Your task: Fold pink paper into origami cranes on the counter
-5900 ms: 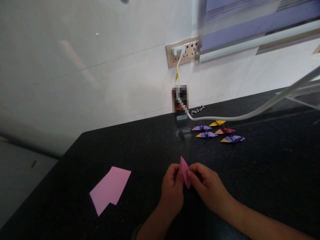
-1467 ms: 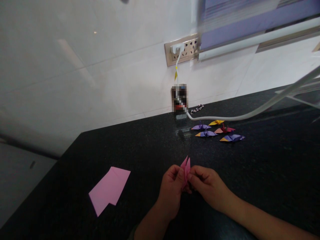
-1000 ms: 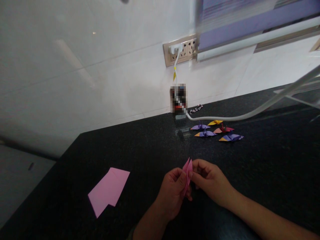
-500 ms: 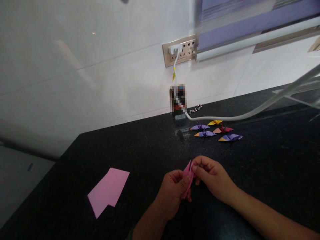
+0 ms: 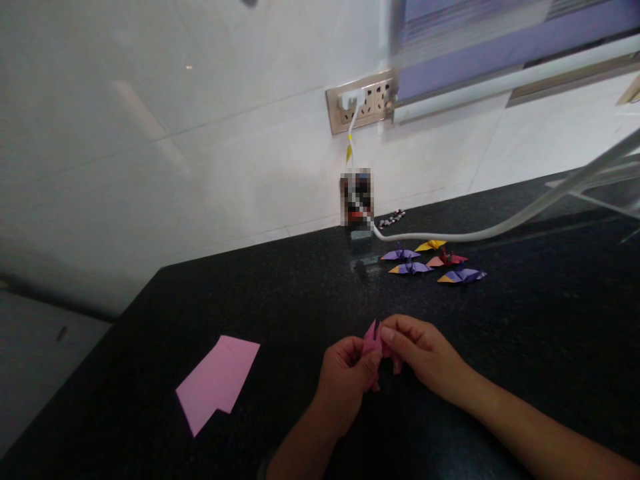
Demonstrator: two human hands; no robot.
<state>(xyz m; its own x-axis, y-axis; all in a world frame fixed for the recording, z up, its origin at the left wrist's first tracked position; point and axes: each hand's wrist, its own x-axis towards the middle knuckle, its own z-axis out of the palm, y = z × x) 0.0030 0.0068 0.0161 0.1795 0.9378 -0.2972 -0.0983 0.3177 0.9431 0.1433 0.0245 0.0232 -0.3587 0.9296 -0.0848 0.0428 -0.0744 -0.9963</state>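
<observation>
Head view: left hand (image 5: pixel 345 379) and right hand (image 5: pixel 427 350) pinch folded pink paper (image 5: pixel 370 343) between their fingers (image 5: pixel 367 364).

At the bottom of the frame, left of centre, a dark sleeve (image 5: pixel 263 468) shows as a narrow sliver around the left forearm (image 5: pixel 305 437); its exact colour and weave are too dim to tell. Past that edge the forearm is bare and rounded, narrowing to the wrist and a bare left hand (image 5: pixel 343 380). Toward the lower right, the right forearm (image 5: pixel 530 419) is bare to the frame's edge, smooth in outline, tapering to a bare right hand (image 5: pixel 427 350).
</observation>
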